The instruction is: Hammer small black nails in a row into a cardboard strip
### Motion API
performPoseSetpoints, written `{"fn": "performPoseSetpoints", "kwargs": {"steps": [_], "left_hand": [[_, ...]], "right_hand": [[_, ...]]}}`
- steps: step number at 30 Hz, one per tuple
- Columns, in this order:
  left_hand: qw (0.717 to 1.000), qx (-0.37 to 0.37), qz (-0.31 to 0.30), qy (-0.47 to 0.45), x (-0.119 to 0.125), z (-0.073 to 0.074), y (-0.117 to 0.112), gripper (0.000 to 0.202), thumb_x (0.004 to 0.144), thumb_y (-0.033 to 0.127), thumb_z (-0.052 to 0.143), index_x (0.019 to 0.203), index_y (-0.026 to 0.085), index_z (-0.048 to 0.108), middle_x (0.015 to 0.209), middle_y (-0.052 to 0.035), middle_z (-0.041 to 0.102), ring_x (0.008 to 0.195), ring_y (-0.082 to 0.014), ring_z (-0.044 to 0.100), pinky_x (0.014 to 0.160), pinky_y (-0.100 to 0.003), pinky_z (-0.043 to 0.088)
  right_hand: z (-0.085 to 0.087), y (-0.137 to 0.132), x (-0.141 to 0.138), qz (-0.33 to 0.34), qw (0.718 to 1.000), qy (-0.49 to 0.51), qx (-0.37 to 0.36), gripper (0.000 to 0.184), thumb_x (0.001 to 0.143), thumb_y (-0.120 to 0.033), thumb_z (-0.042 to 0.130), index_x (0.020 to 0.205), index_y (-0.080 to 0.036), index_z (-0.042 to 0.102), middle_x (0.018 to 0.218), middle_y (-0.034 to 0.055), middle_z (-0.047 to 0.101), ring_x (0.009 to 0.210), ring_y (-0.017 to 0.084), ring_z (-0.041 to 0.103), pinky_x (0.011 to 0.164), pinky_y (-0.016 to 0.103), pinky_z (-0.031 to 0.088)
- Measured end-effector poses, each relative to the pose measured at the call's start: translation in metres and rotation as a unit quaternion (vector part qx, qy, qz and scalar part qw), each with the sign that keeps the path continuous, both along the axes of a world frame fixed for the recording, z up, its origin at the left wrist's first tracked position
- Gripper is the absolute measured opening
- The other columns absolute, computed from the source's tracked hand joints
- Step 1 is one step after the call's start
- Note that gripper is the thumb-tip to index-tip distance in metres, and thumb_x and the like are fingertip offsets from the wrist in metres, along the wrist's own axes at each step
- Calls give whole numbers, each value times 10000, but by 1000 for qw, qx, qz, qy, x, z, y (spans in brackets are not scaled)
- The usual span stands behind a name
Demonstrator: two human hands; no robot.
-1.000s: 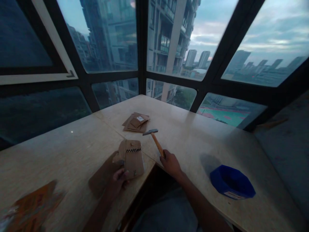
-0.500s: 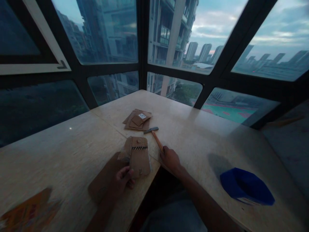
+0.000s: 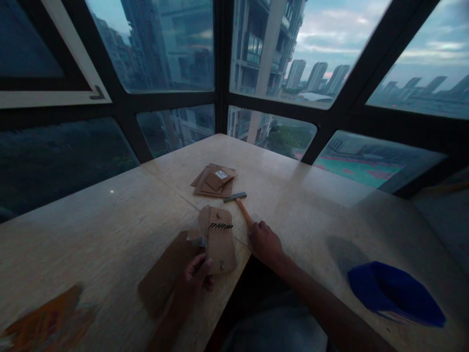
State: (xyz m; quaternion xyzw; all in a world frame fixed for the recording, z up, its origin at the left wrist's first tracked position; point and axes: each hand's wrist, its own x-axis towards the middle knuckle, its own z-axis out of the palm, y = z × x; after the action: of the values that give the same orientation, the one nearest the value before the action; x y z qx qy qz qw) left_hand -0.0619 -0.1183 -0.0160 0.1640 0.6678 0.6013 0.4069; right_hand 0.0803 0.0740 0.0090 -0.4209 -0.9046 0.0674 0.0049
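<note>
My left hand [image 3: 198, 274] is closed on a small brown cardboard piece [image 3: 220, 239] with a row of dark nails across its upper part. It holds the piece upright over a larger flat cardboard sheet [image 3: 164, 274] on the wooden table [image 3: 110, 225]. My right hand [image 3: 266, 242] grips the wooden handle of a small hammer [image 3: 240, 205]. The hammer's metal head rests on the table just beyond the nailed piece.
A stack of cardboard pieces [image 3: 214, 181] with a white label lies beyond the hammer. A blue tray [image 3: 395, 293] sits at the right. An orange packet [image 3: 44, 322] lies at the front left. Dark-framed windows surround the table's far edges.
The hammer head has come down from above the table to rest on it. The nailed cardboard piece stays in my left hand. The view has shifted slightly.
</note>
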Motion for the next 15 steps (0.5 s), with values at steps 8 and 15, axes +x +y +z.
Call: {"fn": "performPoseSetpoints", "kwargs": {"steps": [8, 15], "left_hand": [[999, -10, 12, 46, 10, -4, -6, 656, 660, 668, 685, 1013, 116, 644, 463, 4, 603, 408, -151, 544, 434, -240, 438], [997, -8, -8, 81, 15, 8, -7, 562, 695, 663, 658, 919, 147, 672, 480, 19, 559, 433, -145, 524, 443, -236, 418]], "right_hand": [[4, 8, 2, 48, 998, -25, 27, 246, 985, -260, 486, 1056, -92, 652, 1030, 206, 632, 938, 325, 637, 717, 383, 503], [33, 0, -35, 222, 975, 22, 19, 349, 987, -377, 546, 1260, -164, 585, 1208, 142, 613, 1114, 267, 581, 952, 384, 457]]}}
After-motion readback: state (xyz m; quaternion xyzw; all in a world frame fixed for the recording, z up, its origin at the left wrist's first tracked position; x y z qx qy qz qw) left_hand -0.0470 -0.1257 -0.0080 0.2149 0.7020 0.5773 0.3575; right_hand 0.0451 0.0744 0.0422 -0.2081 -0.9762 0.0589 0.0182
